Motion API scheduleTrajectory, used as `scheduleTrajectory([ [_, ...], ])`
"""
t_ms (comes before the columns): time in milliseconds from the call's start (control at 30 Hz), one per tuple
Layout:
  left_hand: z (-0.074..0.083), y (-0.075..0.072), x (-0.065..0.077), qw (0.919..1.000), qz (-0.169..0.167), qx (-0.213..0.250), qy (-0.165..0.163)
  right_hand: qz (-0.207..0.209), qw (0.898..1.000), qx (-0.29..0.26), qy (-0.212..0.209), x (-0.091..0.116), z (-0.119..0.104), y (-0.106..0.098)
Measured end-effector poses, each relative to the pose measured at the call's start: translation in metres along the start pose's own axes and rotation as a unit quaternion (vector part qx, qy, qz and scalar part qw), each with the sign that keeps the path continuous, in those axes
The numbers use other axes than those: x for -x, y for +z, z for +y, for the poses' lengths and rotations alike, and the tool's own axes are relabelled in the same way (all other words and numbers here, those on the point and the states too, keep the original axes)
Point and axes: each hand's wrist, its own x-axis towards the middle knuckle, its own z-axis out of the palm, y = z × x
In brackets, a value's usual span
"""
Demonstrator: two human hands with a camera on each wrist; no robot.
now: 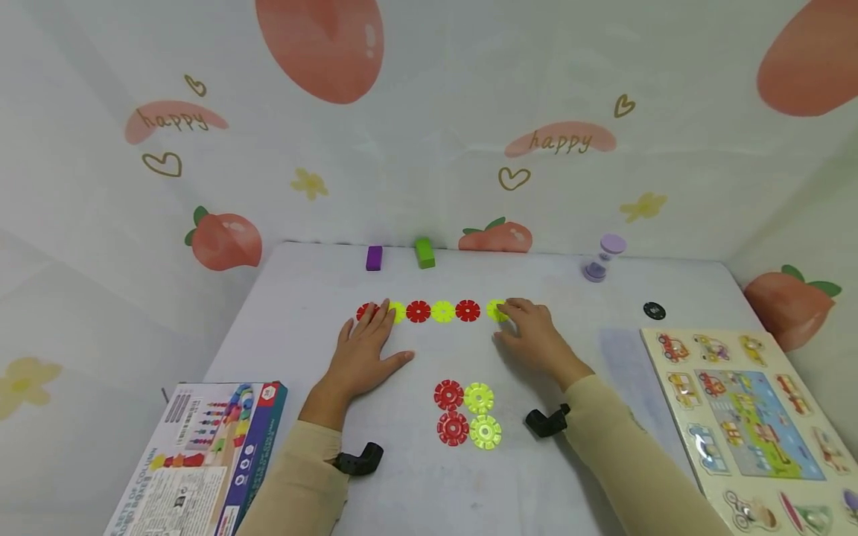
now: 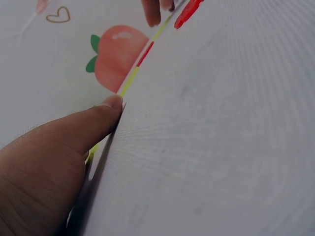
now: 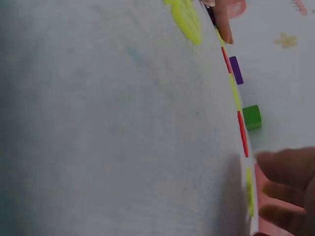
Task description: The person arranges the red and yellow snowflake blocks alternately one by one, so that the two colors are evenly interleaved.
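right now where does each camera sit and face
Head: on the head, facing forward and down at the disc row; left hand, right hand and both sleeves show.
Left wrist: worn there, facing rightward across the table; left thumb, right fingertips show.
Right wrist: worn there, facing leftward across it; right fingers, left fingertip show.
Shared: head and right wrist both show the green block, purple block.

Head view, bright, evenly lit; wrist views, dimmer, softer in focus
Faint shadow beside bare right hand (image 1: 540, 339)

Long beige sleeves (image 1: 637, 461) are showing at lower left and lower right, angular black wrist cameras (image 1: 362, 460) jutting from both.
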Motion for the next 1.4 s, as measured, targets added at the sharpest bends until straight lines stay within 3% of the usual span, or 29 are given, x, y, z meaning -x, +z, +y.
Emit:
scheduleTrajectory([
  [100,-0.001,0.0,0.0,1.0,0.005,0.004,0.001,-0.039,0.997,0.058,-0.03,0.005,-0.005,0.002],
  [267,0.0,0.002,0.002,0.9997,0.01,0.019,0.012,-0.063,0.995,0.067,-0.026,0.008,-0.011,0.007],
  [633,0.0,0.002,0.0,0.9997,0.007,0.014,0.021,-0.065,0.994,0.086,-0.008,0.007,-0.015,0.009],
  [1167,-0.001,-0.001,0.001,0.9992,0.019,0.033,0.01,-0.062,0.995,0.083,0.013,0.006,-0.024,0.014],
  [1400,-0.001,-0.001,0.001,0.9988,0.032,0.037,0.006,-0.031,0.999,0.029,0.0,0.009,-0.024,0.01],
])
